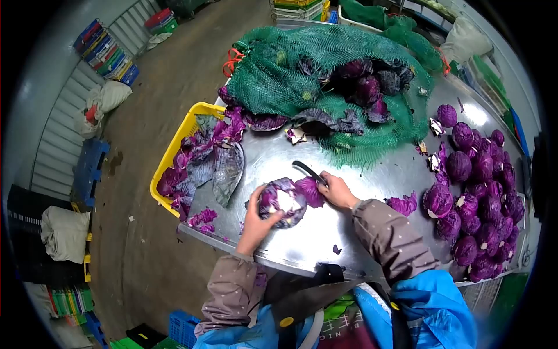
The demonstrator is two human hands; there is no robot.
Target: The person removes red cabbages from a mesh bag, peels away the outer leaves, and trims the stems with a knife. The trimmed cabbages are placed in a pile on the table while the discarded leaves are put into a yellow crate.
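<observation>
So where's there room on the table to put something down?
On the table, between the right hand and the near edge (some scraps there), or between the leaves by the yellow basket and the green net. It's crowded under the net and under the cabbages at the right.

Cabbage (pixel 283 203) underside hidden; knife (pixel 307 171) gripped end covered; shirt (pixel 350 333) bottom cut off.

The place looks like a produce packing or sorting room. A bare metal worktable (pixel 314 239) carries a large heap of purple cabbages (pixel 489 192), a green mesh sack (pixel 273 75) with more inside and a yellow basket (pixel 156 180) of stripped leaves. Stacked plastic crates (pixel 106 51) stand by the ribbed wall (pixel 53 135), on a dull brown floor (pixel 145 134).
</observation>
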